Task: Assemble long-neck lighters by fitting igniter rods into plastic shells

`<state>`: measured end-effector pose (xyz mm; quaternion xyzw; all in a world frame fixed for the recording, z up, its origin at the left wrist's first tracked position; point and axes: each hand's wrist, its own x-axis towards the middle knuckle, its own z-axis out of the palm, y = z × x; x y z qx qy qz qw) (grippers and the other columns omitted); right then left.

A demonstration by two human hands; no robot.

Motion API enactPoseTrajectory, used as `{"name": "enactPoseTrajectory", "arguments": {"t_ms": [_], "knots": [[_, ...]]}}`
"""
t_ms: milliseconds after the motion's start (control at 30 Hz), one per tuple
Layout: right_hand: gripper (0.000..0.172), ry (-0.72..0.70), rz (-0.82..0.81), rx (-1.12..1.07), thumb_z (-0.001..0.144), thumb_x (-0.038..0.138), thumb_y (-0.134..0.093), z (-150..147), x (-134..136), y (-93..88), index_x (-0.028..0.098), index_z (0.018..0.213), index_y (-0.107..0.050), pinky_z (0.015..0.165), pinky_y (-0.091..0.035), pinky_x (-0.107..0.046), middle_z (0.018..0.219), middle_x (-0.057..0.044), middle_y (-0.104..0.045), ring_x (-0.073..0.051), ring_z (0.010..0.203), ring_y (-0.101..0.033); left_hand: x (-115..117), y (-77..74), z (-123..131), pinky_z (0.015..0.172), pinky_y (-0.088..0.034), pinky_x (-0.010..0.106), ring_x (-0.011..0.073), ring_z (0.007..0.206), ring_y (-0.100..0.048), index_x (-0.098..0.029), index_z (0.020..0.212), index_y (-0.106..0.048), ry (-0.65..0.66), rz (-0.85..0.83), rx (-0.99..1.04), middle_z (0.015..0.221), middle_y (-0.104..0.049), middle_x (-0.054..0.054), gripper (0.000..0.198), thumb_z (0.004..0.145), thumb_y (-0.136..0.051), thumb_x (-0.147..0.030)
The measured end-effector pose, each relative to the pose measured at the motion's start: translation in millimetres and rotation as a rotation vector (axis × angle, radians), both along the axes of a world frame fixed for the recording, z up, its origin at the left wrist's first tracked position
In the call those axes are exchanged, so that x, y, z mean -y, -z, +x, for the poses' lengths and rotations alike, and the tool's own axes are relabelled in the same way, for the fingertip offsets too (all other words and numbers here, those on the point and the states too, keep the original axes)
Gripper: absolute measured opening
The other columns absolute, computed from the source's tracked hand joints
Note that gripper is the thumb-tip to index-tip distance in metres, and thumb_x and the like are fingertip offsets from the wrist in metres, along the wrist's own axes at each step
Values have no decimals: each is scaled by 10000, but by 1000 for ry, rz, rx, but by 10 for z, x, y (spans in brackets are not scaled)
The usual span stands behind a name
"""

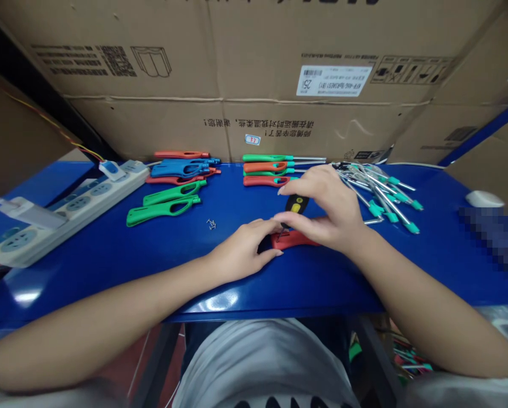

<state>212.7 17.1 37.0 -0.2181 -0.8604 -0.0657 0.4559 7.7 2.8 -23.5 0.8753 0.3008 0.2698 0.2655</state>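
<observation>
My left hand [247,245] rests on the blue table [109,255], its fingers curled on the left end of a red plastic handle [294,239]. My right hand [328,207] grips a black and yellow screwdriver [296,204], its tip pointing down at the red handle. The two hands touch over the handle, which they largely hide.
Green handle shells [164,202], blue and red handle shells [186,168] and assembled green and red tools [274,167] lie at the back. A pile of metal rods with teal tips [381,192] sits right. A white power strip [62,212] lies left, small screws [212,224] in the middle. Cardboard boxes [254,73] stand behind.
</observation>
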Motion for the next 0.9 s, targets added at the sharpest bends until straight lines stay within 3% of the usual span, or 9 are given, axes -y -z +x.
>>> {"name": "enactPoseTrajectory", "arguments": {"t_ms": [67, 133, 200, 267, 500, 700, 900], "knots": [[334, -53, -22, 65, 986, 440, -560, 4, 14, -14, 257, 1262, -599, 980, -479, -474, 1125, -79, -726, -259, 1061, -677, 4, -12, 1, 903, -545, 401, 249, 1018, -680, -191, 1132, -610, -7, 4, -5, 1077, -713, 74, 254, 899, -700, -239], [372, -108, -179, 57, 1048, 362, -410, 1, 32, -26, 244, 1383, -518, 1045, -455, -492, 1308, -107, -658, -256, 1207, -620, 10, -29, 2, 914, -543, 390, 243, 1033, -678, -192, 1133, -605, 0, 4, -2, 1108, -712, 73, 259, 897, -704, -225], [388, -154, -342, 0, 1057, 294, -365, -1, 40, -31, 239, 1422, -484, 1034, -483, -465, 1328, -108, -644, -231, 1192, -628, 16, -42, 4, 941, -535, 380, 237, 1068, -672, -189, 1150, -597, 12, 4, -2, 1151, -709, 75, 281, 891, -708, -196], [360, -182, -405, -46, 1033, 274, -440, -2, 35, -30, 236, 1380, -527, 985, -518, -428, 1247, -91, -684, -214, 1095, -666, 19, -43, 6, 960, -529, 381, 238, 1088, -666, -185, 1155, -597, 16, 5, -8, 1164, -708, 76, 292, 886, -712, -179], [214, -143, -255, -47, 940, 276, -635, -57, 48, -64, 242, 1152, -644, 921, -513, -422, 1028, -43, -732, -212, 931, -656, 22, -4, 23, 974, -532, 430, 268, 1122, -661, -178, 1122, -612, 2, -15, 18, 1171, -707, 93, 257, 881, -702, -174], [196, -93, -172, -32, 950, 275, -634, -112, 90, -35, 230, 1140, -626, 887, -513, -401, 1046, -54, -718, -207, 945, -653, 35, 6, 63, 945, -541, 417, 263, 1083, -670, -180, 1067, -614, 24, -16, 30, 1130, -709, 89, 193, 886, -681, -161], [225, -16, -206, -249, 938, 309, -644, 30, -2, -70, 268, 1160, -641, 837, -560, -387, 1054, -41, -708, -205, 877, -675, -76, -171, -59, 962, -538, 380, 228, 1057, -685, -193, 1156, -624, 16, -139, -64, 1146, -722, 65, 350, 826, -729, -143]]}}
